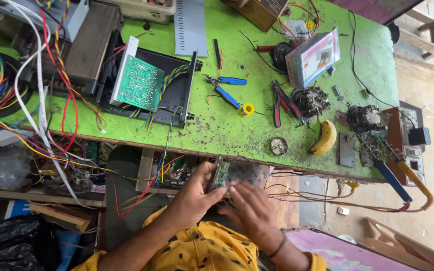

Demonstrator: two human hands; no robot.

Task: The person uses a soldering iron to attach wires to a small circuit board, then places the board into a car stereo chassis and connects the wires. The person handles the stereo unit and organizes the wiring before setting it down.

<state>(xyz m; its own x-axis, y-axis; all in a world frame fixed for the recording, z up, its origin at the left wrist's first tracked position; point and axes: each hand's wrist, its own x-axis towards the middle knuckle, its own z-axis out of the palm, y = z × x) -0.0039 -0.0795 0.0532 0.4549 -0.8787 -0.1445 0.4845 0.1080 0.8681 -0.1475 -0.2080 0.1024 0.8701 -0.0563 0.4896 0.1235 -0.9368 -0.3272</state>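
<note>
Green and small, the circuit board sits pinched in the left hand below the workbench edge, the blurred right hand fingering its lower end, grip unclear, work seemingly midway.

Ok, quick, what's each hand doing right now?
Left hand: closed on a small green circuit board, held upright at the bench edge.
Right hand: blurred; fingers at the board, grip cannot be told.

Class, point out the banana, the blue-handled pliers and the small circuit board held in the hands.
banana [325, 138], head view, middle of the peel.
blue-handled pliers [225, 89], head view, blue handle.
small circuit board [220, 174], head view, green face.
</note>
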